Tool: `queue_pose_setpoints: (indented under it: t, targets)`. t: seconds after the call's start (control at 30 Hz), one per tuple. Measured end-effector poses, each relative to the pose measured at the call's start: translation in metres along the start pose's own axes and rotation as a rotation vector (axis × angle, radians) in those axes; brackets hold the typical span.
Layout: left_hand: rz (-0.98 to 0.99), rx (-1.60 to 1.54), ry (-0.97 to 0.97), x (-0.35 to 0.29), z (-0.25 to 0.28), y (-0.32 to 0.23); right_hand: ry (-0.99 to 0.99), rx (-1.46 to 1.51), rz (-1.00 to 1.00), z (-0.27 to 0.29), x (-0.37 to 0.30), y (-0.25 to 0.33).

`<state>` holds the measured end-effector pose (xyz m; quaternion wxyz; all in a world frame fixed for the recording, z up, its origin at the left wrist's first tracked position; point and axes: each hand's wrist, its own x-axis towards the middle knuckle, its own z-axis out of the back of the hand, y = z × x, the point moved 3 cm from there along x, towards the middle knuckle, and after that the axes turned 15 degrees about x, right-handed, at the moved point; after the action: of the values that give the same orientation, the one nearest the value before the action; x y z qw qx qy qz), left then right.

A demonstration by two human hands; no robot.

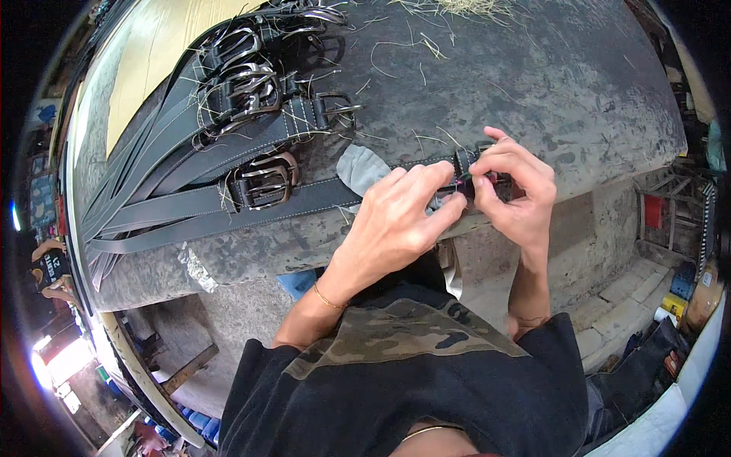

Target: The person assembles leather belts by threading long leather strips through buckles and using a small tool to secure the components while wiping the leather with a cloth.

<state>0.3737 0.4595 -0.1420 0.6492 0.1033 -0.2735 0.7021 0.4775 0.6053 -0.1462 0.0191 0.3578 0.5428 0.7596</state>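
Note:
A black leather belt (324, 196) with light edge stitching lies along the table's near edge, and its right end is between my hands. My left hand (403, 209) is closed at that end, with thumb and forefinger bent onto the belt. A grey cloth (361, 169) pokes out beside it, partly under the fingers. My right hand (518, 186) pinches thumb and forefinger together by the belt's loop. Something small and dark with a pinkish glint shows at the fingertips; its kind is hidden.
Several black belts (183, 164) with metal buckles (263, 180) fan across the table's left side, loose threads among them. More cut threads (476, 7) lie at the far edge. The dark, scuffed table (579, 99) has a rounded near edge. A metal rack (670, 206) stands at right.

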Motion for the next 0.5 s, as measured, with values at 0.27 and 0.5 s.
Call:
queue_pose_setpoints:
  t: [0.27,0.5]
  targets:
    - [-0.058,-0.015,-0.021,0.0054,0.0030,-0.0019,0.044,-0.034,-0.009,-0.0016,0.0015,0.0009]
    - [-0.029,-0.013,-0.018,0.0028,-0.0001,0.0002,0.063,-0.067,-0.023,-0.0015,0.0018,-0.0003]
